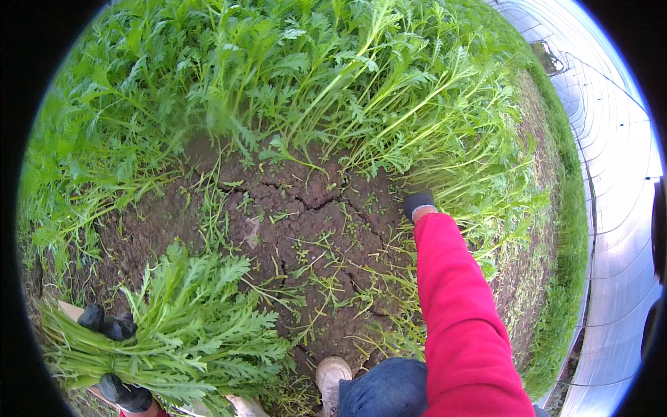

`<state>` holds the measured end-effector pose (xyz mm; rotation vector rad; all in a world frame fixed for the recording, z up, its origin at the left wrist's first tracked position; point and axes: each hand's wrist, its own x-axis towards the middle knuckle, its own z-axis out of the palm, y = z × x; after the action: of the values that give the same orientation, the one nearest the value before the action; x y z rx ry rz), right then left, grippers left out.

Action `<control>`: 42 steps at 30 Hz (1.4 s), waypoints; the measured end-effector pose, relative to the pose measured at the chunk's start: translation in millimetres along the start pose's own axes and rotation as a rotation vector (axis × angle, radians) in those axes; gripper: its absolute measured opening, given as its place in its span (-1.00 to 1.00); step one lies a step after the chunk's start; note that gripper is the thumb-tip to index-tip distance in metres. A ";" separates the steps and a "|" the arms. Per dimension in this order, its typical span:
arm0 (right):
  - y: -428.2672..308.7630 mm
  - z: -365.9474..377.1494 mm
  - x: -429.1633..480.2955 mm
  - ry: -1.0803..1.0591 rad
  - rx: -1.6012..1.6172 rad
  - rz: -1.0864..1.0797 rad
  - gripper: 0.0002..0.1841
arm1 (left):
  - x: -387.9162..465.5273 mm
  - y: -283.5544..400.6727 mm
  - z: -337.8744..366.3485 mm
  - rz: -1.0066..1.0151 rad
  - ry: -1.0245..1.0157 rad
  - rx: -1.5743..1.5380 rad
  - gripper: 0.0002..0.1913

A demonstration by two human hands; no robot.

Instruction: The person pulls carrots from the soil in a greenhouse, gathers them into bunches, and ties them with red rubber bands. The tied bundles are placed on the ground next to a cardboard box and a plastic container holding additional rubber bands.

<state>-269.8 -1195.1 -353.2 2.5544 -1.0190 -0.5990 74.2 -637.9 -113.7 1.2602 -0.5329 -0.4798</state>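
Observation:
A large bundle of cut leafy greens (208, 328), with lobed leaves like garland chrysanthemum, lies across the lower left. My left hand (127, 393), in a black glove, is shut around its pale stems; dark gloved fingertips show on the far side of the stems. A flat tan piece (71, 311), of unclear kind, peeks out under the stem ends. My right hand (418, 203), in a dark glove below a red sleeve, is low at the base of the standing greens (458, 172). Its fingers are hidden, so whether it grips stems or a tool cannot be seen.
Cracked brown soil (312, 193) with scattered cut stems and leaves spreads before me. Dense upright greens (260, 68) border it ahead. A pale shoe (332, 375) and a knee in blue jeans (388, 385) are below. Translucent plastic sheeting (615, 208) curves along the right.

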 end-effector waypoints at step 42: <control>6.9 -44.6 -14.3 -0.046 -0.095 -0.026 -0.79 | -9.0 2.5 -4.4 -0.009 0.144 0.081 -0.13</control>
<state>-261.1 -1183.4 -308.2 2.4852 -0.9508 -0.6989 70.0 -628.6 -113.2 1.3634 -0.4285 -0.3741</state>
